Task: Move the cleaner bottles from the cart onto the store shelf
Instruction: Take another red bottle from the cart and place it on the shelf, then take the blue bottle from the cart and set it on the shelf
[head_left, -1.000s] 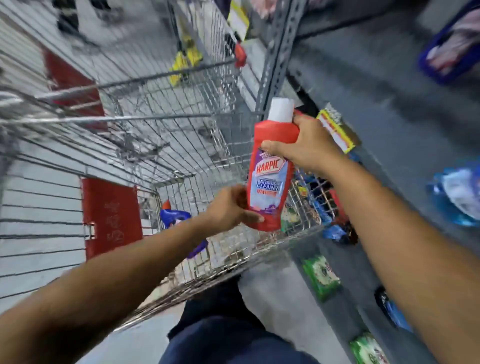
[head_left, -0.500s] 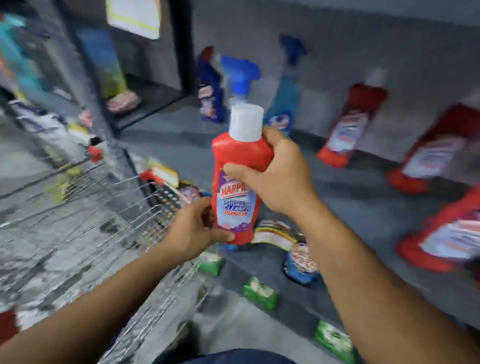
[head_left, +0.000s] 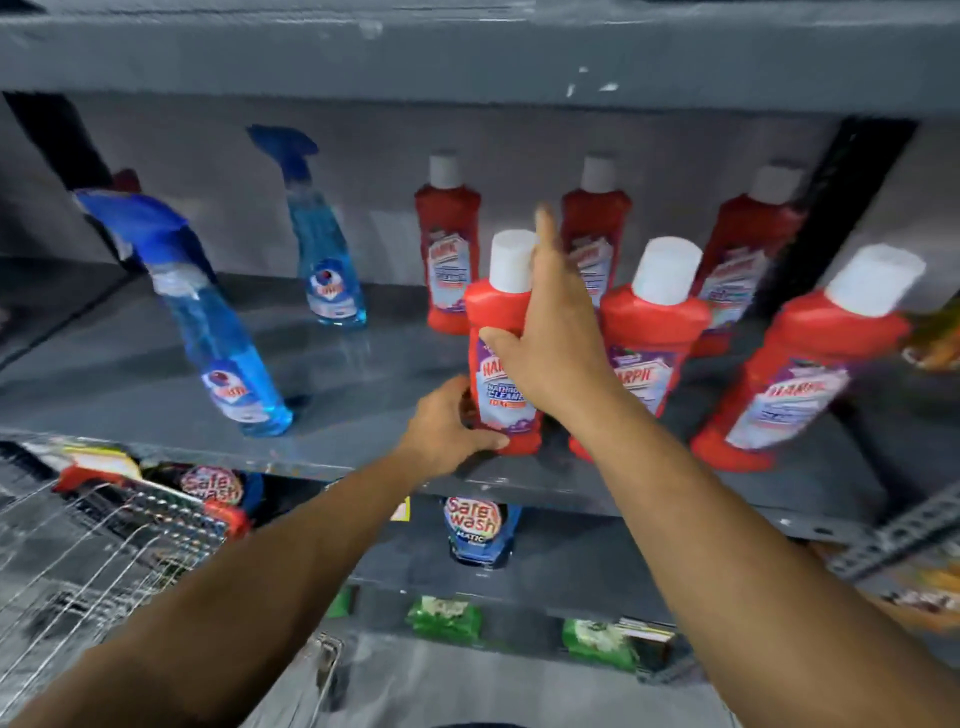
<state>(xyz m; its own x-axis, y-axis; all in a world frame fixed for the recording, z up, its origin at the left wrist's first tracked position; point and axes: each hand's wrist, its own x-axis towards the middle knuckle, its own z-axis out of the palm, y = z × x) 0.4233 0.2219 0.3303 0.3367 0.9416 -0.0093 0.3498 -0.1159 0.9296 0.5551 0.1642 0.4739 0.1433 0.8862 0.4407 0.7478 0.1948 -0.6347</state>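
Note:
A red Harpic cleaner bottle (head_left: 501, 332) with a white cap stands upright at the front of the grey shelf (head_left: 156, 374). My left hand (head_left: 447, 431) cups its base from the left. My right hand (head_left: 556, 343) grips its body from the right, thumb across the label, fingers stretched up past the cap. Several more red Harpic bottles (head_left: 652, 332) stand to the right and behind it. The wire cart (head_left: 104, 545) shows at the lower left; I cannot see bottles inside it.
Two blue spray bottles (head_left: 228, 343) stand on the left part of the shelf. Below are Safewash pouches (head_left: 478, 525) and green packs (head_left: 441, 618). The shelf above (head_left: 467, 57) overhangs the bottles. A dark upright post (head_left: 831, 218) bounds the bay at the right.
I turned from the cart to the shelf. Both hands carried the red bottle forward and set it down at the shelf's front, left of the other red bottles.

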